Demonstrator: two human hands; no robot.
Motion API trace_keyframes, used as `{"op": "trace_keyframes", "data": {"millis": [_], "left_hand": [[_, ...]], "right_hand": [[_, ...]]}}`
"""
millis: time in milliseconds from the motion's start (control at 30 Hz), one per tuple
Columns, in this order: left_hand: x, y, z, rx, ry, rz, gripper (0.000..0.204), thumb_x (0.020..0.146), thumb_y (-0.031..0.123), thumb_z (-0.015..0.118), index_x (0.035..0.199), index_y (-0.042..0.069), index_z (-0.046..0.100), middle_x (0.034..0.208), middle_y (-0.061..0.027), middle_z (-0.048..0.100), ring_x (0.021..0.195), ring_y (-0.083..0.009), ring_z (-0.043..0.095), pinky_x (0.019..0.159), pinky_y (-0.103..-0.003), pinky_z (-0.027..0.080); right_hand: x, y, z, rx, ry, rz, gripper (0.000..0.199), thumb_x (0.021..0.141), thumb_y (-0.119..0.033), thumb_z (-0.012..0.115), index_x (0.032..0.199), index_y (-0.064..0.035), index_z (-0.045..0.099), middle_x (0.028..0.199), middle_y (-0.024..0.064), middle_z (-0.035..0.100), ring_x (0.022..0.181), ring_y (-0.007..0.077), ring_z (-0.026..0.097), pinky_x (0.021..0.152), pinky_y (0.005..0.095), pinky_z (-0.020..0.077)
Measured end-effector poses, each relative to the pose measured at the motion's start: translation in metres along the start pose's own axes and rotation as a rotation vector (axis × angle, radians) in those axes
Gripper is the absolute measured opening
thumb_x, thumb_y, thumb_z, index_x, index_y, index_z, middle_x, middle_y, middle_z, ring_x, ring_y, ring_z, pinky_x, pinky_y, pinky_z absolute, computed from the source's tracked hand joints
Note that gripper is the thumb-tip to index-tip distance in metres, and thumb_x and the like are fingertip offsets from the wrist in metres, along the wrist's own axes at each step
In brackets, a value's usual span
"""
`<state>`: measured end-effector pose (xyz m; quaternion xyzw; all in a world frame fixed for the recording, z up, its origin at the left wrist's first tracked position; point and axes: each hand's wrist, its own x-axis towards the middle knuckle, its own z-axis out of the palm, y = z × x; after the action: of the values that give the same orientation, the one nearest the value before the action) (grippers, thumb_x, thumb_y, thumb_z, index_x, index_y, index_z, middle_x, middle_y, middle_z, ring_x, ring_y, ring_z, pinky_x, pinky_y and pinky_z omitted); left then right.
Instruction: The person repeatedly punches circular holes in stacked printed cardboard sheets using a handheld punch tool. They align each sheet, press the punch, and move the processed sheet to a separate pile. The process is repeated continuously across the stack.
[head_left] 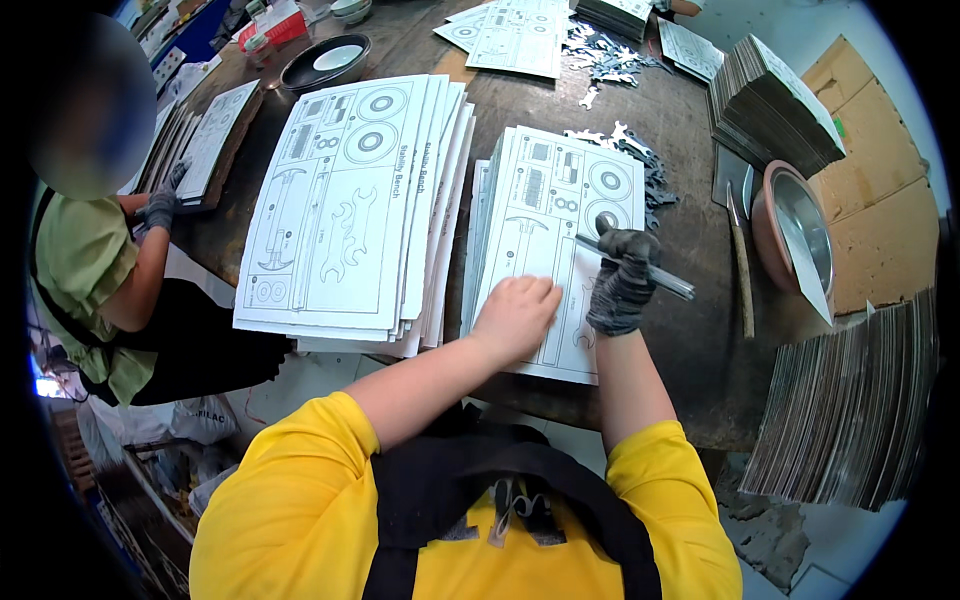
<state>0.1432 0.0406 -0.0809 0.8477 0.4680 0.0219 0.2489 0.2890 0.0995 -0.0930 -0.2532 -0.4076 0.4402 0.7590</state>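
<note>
My right hand (622, 282), in a dark grey glove, is closed around a slim silver metal rod (673, 282) that slants across the palm. It is over the right side of a stack of white printed cards (535, 250) with line drawings of tools and discs. My bare left hand (518, 316) rests on the near part of the top card, fingers laid on its surface and holding nothing. Small dark and silver wrench-shaped pieces (652, 168) lie heaped just beyond the stack's far right corner. A taller stack of the same cards (345, 210) stands to the left.
On the right are a bowl (790, 215), a wooden-handled tool (742, 270) and card stacks (765, 110), (850, 400). More wrench-shaped pieces (610, 55) and cards (515, 40) lie at the back. A black pan (326, 62) is far left, where a gloved co-worker (100, 250) handles cards.
</note>
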Motion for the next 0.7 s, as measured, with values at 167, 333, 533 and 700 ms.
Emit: {"op": "trace_keyframes", "data": {"millis": [167, 333, 533, 700], "left_hand": [[0.005, -0.019, 0.030, 0.160, 0.406, 0.006, 0.051, 0.086, 0.029, 0.047, 0.128, 0.000, 0.041, 0.136, -0.0189, 0.036, 0.129, -0.0298, 0.029, 0.108, -0.041, 0.019], [0.007, -0.019, 0.032, 0.175, 0.407, 0.002, 0.052, 0.086, 0.027, 0.047, 0.128, -0.003, 0.040, 0.136, -0.0189, 0.037, 0.128, -0.0296, 0.031, 0.107, -0.041, 0.021], [0.009, -0.020, 0.035, 0.234, 0.451, -0.006, 0.050, 0.085, 0.024, 0.047, 0.127, -0.002, 0.042, 0.134, -0.0174, 0.039, 0.126, -0.0289, 0.035, 0.106, -0.041, 0.023], [0.008, -0.019, 0.035, 0.277, 0.448, -0.020, 0.048, 0.085, 0.023, 0.046, 0.127, -0.001, 0.042, 0.134, -0.0164, 0.039, 0.126, -0.0276, 0.035, 0.106, -0.040, 0.023]], "right_hand": [[0.005, 0.033, -0.006, -0.075, 0.038, 0.067, 0.041, 0.082, -0.040, 0.062, 0.060, -0.0110, 0.043, 0.055, -0.0002, 0.045, 0.056, 0.0126, 0.045, 0.088, 0.0446, 0.0429], [-0.001, 0.045, -0.017, -0.076, -0.117, 0.038, 0.026, 0.086, -0.025, 0.058, 0.067, -0.0079, 0.050, 0.058, 0.0021, 0.049, 0.058, 0.0160, 0.050, 0.088, 0.0452, 0.0444], [-0.022, 0.025, -0.012, -0.208, -0.113, 0.162, 0.021, 0.086, -0.024, 0.056, 0.080, -0.0044, 0.059, 0.068, 0.0011, 0.055, 0.069, 0.0119, 0.053, 0.076, 0.0313, 0.0466], [-0.136, -0.044, -0.007, -0.379, -0.247, 0.243, 0.020, 0.090, -0.022, 0.049, 0.092, -0.0030, 0.055, 0.069, -0.0014, 0.052, 0.061, 0.0084, 0.048, 0.066, 0.0244, 0.0436]]}}
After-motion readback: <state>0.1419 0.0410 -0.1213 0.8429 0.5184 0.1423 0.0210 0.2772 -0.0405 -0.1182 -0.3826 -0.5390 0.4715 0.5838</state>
